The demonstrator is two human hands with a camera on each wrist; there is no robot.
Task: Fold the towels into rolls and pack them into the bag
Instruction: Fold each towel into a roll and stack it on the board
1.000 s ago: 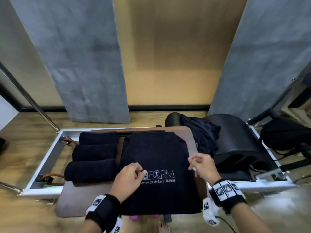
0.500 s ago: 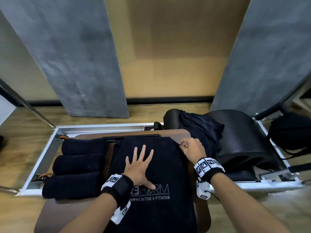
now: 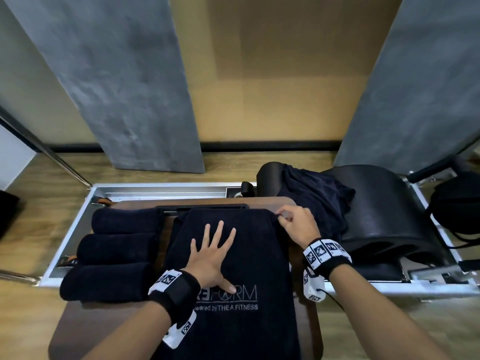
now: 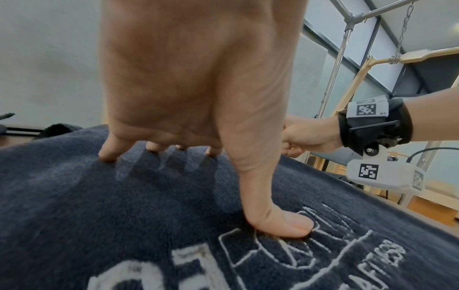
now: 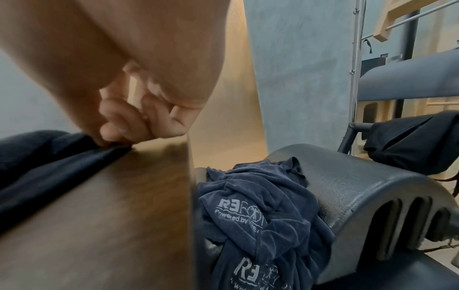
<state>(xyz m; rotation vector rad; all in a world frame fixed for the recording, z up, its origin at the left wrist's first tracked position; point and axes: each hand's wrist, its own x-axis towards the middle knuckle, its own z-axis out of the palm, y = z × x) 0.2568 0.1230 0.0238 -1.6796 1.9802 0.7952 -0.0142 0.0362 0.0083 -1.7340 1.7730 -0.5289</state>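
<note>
A dark navy towel (image 3: 249, 258) with white lettering lies flat along the brown board (image 3: 78, 323). My left hand (image 3: 211, 252) presses on its middle with fingers spread straight; the thumb (image 4: 285, 221) sits on the logo. My right hand (image 3: 291, 222) pinches the towel's far right corner (image 5: 116, 147) at the board's edge. Three rolled dark towels (image 3: 114, 258) lie side by side to the left of the flat one. A crumpled heap of more towels (image 3: 317, 203), also in the right wrist view (image 5: 253, 212), rests on the black arched barrel to the right.
The black arched barrel (image 3: 384, 214) stands at the right on a silver metal frame (image 3: 155, 189). A black bag (image 3: 454, 203) sits at the far right. Grey wall panels and wooden floor lie beyond. Metal poles (image 4: 335, 78) rise nearby.
Both hands moved away from me up the towel: the left went from the logo to the middle and spread flat, the right slid along the right edge to the far corner.
</note>
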